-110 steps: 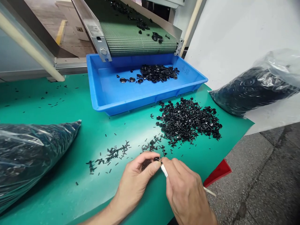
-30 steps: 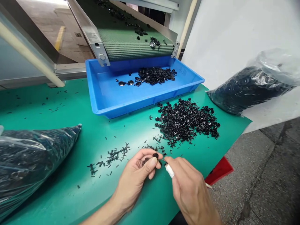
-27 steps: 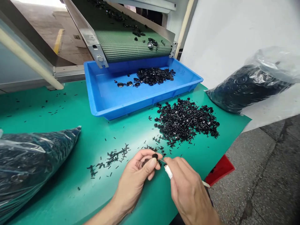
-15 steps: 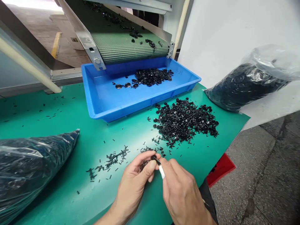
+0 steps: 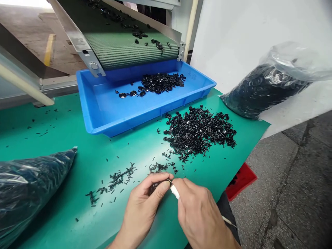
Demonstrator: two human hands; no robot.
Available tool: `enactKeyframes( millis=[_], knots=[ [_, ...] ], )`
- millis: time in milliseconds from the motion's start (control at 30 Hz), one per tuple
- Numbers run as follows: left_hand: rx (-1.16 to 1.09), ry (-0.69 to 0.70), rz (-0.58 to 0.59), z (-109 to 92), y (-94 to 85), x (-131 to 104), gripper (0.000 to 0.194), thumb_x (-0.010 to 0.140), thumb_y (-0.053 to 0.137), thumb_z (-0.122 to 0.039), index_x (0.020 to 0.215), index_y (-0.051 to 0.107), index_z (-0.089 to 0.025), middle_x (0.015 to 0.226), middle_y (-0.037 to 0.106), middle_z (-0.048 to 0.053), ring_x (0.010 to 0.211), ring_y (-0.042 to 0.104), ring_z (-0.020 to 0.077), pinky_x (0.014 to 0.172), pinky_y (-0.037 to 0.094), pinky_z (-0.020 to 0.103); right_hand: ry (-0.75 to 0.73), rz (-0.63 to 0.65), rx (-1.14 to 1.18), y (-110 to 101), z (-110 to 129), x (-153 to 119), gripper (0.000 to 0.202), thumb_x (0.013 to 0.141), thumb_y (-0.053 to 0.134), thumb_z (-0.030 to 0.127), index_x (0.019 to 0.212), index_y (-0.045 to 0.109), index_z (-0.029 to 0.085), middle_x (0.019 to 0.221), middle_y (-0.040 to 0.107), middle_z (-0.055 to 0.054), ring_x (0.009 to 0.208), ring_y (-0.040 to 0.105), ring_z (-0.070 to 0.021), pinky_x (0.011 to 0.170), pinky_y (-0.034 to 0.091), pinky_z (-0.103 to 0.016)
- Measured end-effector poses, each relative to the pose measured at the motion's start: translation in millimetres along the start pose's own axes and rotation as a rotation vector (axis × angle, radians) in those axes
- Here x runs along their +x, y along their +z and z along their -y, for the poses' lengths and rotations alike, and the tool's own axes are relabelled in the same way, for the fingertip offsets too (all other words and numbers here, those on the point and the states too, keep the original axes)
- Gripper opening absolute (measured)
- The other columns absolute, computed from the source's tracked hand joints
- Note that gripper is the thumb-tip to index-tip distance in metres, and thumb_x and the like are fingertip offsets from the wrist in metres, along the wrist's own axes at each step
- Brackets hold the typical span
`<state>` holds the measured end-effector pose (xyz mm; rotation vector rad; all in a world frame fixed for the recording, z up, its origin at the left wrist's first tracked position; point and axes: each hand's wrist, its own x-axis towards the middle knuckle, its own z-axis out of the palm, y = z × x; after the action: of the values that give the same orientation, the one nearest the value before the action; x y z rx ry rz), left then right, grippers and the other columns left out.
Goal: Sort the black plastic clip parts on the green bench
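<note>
My left hand (image 5: pixel 145 200) is closed around a few small black plastic parts (image 5: pixel 153 187), one of them pinched at the fingertips and mostly hidden by thumb and forefinger. Close against it, my right hand (image 5: pixel 201 211) grips a small thin-bladed knife with a white-wrapped handle (image 5: pixel 175 191). The narrow metal tip meets the pinched part at the left fingertips. Just beyond the hands lie loose black sprue scraps (image 5: pixel 158 167). A large heap of black plastic parts (image 5: pixel 199 129) spreads on the green tabletop (image 5: pixel 90 148) further right.
A blue tray (image 5: pixel 124 122) with black parts stands under the green conveyor belt (image 5: pixel 129 52). One filled plastic bag (image 5: pixel 33 186) lies at left; another bag (image 5: pixel 269 86) leans at right. A red bin (image 5: pixel 243 180) is below the table's right edge. More scraps (image 5: pixel 116 180) lie left.
The view has shifted slightly, moving the scene left. The knife tip and the pinched part have come closer together, and less of the part shows between the left fingers.
</note>
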<state>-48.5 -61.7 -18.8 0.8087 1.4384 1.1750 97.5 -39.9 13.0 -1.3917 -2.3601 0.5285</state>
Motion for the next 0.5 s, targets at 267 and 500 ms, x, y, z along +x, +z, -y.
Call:
enactKeyframes(
  millis=[267, 500],
  knots=[
    [0.035, -0.067, -0.056, -1, 5.0, -1, 0.032, 0.082, 0.068, -0.042, 0.108, 0.067, -0.024, 0.085, 0.07, 0.002, 0.055, 0.049, 0.0116, 0.051, 0.043, 0.024, 0.194, 0.165, 0.123, -17, -36, 20, 0.025, 0.083, 0.04, 0.002, 0.076, 0.055, 0.02, 0.061, 0.055, 0.003, 0.055, 0.048, -0.0118, 0.053, 0.027, -0.025],
    [-0.337, -0.139, -0.076, -11, 6.7, 2, 0.022, 0.079, 0.072, -0.037, 0.093, 0.066, -0.022, 0.08, 0.062, 0.0, 0.054, 0.041, 0.0076, 0.041, 0.03, 0.016, 0.256, 0.039, -0.175, 0, -40, 29, 0.026, 0.091, 0.041, 0.005, 0.101, 0.063, 0.017, 0.088, 0.068, -0.008, 0.077, 0.065, -0.0198, 0.062, 0.041, -0.027]
  ],
)
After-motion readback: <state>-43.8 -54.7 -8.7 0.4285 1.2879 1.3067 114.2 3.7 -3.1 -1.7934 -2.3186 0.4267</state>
